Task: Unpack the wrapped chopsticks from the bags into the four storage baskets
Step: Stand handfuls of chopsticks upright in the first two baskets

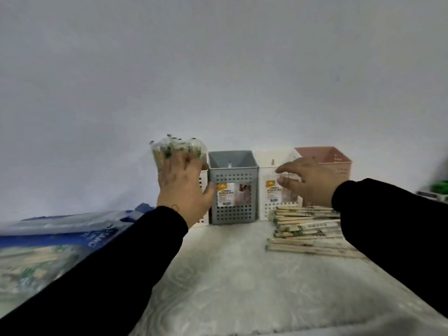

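Observation:
Four perforated storage baskets stand in a row against the wall: a white basket mostly behind my left hand, a grey basket, a second white basket and a pink basket. A bundle of wrapped chopsticks stands upright in the leftmost white basket. My left hand lies against this bundle, fingers on its upper part, thumb spread toward the grey basket. My right hand hovers with spread fingers in front of the second white and pink baskets, holding nothing. A pile of wrapped chopsticks lies on the table below it.
A blue and clear plastic bag with more chopsticks lies at the left on the pale patterned table. A green object shows at the right edge. A plain wall rises directly behind the baskets.

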{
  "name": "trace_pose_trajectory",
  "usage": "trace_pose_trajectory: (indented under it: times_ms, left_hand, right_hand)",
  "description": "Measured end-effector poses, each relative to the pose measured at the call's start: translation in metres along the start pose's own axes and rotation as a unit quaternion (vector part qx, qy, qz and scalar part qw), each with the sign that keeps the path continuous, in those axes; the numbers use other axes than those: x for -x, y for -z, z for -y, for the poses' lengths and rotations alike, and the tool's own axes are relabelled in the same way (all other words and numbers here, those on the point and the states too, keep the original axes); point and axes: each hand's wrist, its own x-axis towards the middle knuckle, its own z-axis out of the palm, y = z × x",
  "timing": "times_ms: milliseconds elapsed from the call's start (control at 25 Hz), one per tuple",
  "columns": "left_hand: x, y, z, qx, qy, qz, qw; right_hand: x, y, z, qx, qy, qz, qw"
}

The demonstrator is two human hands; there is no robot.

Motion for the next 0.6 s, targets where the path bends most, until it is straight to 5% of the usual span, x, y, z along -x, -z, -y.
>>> trace_pose_trajectory:
  times_ms: [280,600]
  left_hand:
    - [0.033,-0.046,-0.133,0.061,-0.175,0.362,0.914]
    - [0.047,-0.088,-0.172,-0.034,-0.179,0.378,0.908]
  right_hand:
    - [0.047,-0.010,-0.110,-0.030,-0.094,0.048,0.994]
    - [0.041,-0.036,-0.146,-0.059,-0.061,0.025,0.996]
